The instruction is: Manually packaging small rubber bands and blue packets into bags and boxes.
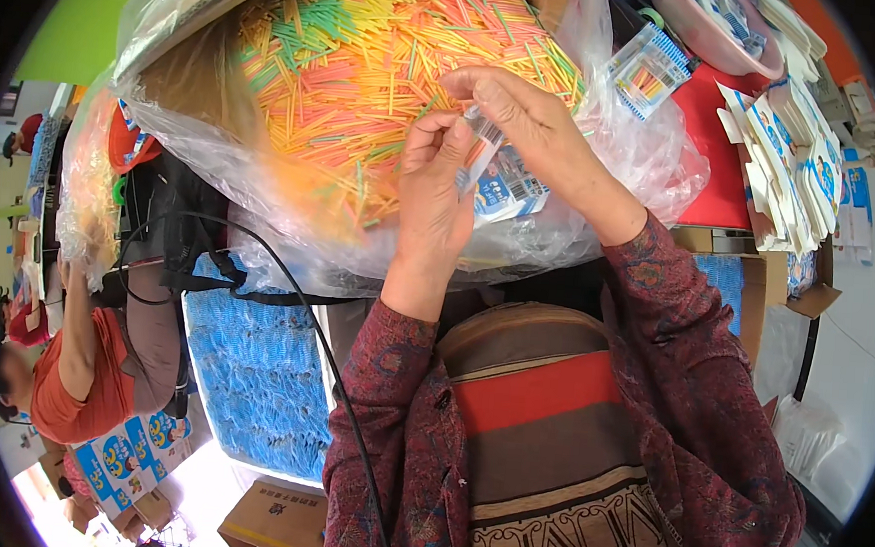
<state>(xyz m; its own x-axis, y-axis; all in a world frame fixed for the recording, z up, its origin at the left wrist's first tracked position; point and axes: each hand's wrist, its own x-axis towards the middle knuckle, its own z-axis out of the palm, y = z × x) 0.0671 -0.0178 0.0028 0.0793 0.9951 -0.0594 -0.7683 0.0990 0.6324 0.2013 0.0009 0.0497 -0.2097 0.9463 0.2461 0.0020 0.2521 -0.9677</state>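
Note:
Before me is a heap of thin sticks (369,79) in yellow, pink, orange and green, lying inside a clear plastic liner. Over its near edge, my left hand (431,178) pinches a small clear plastic packet (479,148) between thumb and fingers. On the packet's upper end, my right hand (527,119) closes from the other side, its fingers partly covering it. Pinkish contents show through the packet, but I cannot make them out fully. Just beneath the hands, a blue-and-white printed packet (511,186) rests on the plastic.
At the upper right, a filled stick packet (650,71) lies beside a pink basin (718,30). Flattened white-and-blue cartons (790,160) are stacked on a red surface (716,140). A black cable (310,316) hangs at my left, near blue netting (256,368). Another person (91,373) sits farther left.

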